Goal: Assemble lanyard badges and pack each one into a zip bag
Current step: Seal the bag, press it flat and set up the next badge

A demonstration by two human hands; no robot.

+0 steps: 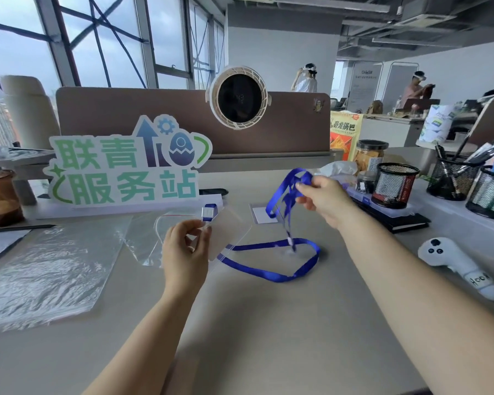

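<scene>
My left hand point(184, 246) pinches the top of a clear badge holder point(228, 229) just below its blue-and-silver clip point(209, 212), holding it a little above the desk. My right hand point(321, 199) is raised higher and pinches a folded bunch of the blue lanyard point(285, 195). The rest of that ribbon hangs down and lies in a loop point(271, 260) on the desk, running back under the holder. A white card point(264, 214) lies flat behind the ribbon. A small zip bag point(149, 238) with a red seal line lies by my left hand.
A large crinkled plastic bag point(46, 269) lies at the left. A green-lettered sign point(126, 166) stands behind the work spot, a brown drink cup point(0, 198) at far left. Mesh pen cups point(395, 185), a black notebook point(402, 220) and a white controller point(459, 266) sit right.
</scene>
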